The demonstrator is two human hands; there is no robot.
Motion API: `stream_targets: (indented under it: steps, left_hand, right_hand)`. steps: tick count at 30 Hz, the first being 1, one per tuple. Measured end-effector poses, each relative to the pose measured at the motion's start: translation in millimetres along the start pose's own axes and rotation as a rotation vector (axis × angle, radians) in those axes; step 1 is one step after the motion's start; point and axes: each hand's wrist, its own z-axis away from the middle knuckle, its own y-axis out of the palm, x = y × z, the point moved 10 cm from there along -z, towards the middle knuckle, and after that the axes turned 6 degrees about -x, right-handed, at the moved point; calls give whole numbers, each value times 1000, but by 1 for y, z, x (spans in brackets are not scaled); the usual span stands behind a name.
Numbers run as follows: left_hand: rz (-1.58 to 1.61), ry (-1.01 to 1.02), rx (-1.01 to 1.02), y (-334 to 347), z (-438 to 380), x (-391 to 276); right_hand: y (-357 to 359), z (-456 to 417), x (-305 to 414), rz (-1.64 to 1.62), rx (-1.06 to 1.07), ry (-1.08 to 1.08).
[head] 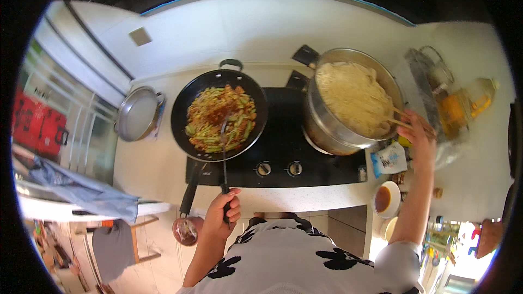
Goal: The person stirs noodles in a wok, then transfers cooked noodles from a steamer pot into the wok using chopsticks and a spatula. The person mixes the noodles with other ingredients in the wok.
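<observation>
My left hand point(224, 212) grips the black handle of a long metal cooking utensil point(224, 169); its head rests in the food and is partly hidden. That food point(241, 110), a mix of green vegetable pieces, minced bits and dark red-brown sauce, fills the middle of a black wok point(178, 120) on the left burner. On the right, my right hand point(417, 128) holds wooden chopsticks point(399, 122), their tips among pale noodles point(347, 92). The noodles heap inside a metal steamer pot point(322, 120), stacked on another pot on the hob.
The black hob point(282, 130) has two front knobs. Left stands a metal pan point(139, 114). Near my right forearm are a white-and-blue packet point(390, 159), a bowl of brown liquid point(383, 199) and an oil bottle point(457, 108). The wok handle point(190, 194) juts past the counter edge.
</observation>
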Motion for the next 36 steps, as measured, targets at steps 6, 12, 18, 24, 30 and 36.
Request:
stream_targets:
  steps: [6,12,18,24,30,36]
  left_hand:
    - [63,-48,51,11,-8,2]
    - [35,-85,55,15,-13,6]
    - [2,-88,51,7,-18,11]
    - [-5,-80,30,4,-19,8]
    - [-132,13,-88,-4,-19,4]
    - [-142,23,-82,-8,-21,3]
  right_hand:
    - [-10,-23,-18,-143,6,17]
    - [10,-29,-34,-152,14,-35]
    - [10,-32,-35,-235,-82,-6]
    - [5,-36,-37,-384,-155,21]
    - [14,-29,-24,-228,-10,-40]
    - [16,-27,-12,-116,44,-35]
